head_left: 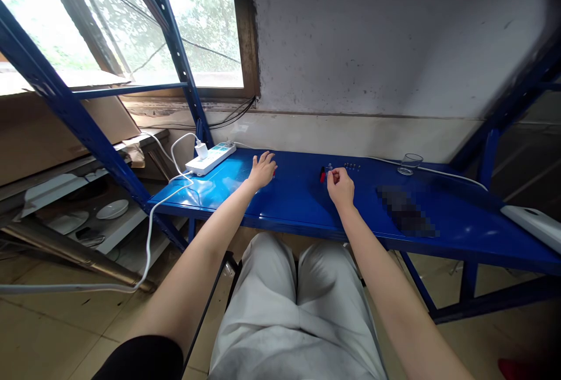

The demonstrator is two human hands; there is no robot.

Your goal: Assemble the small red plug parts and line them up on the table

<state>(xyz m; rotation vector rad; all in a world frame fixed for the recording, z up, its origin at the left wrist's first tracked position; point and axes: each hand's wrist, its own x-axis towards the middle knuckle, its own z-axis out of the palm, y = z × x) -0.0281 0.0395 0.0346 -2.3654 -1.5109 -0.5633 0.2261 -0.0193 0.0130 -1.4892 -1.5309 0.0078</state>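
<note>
Clerk: Fixed reference?
Inspector: The white strip (213, 159) on the blue bench (298, 210), with a plug (200, 149) seated in its near end.
Clerk: Left hand?
Inspector: Left hand (263, 171) just right of the strip, palm down, fingers spread. A red spot (274, 175) shows at its fingers, mostly covered; I cannot tell what it is, or whether the hand touches it.
Clerk: Right hand?
Inspector: Right hand (342, 187) well to the right of the strip, thumb and fingers drawn together in a pinch. Whether anything is between the tips, I cannot tell.
Clerk: And the work?
Inspector: A red piece (323, 175) with a dark end, right of the strip, just beside the right fingertips. Small bits (353, 166) lie in a loose group farther right from the strip, too small to identify.
Clerk: Other items?
Inspector: Farther right still from the strip, a clear glass (409, 163) and a dark item (405, 210), the latter blurred. A white cable (151, 234) hangs on the strip's left.
</note>
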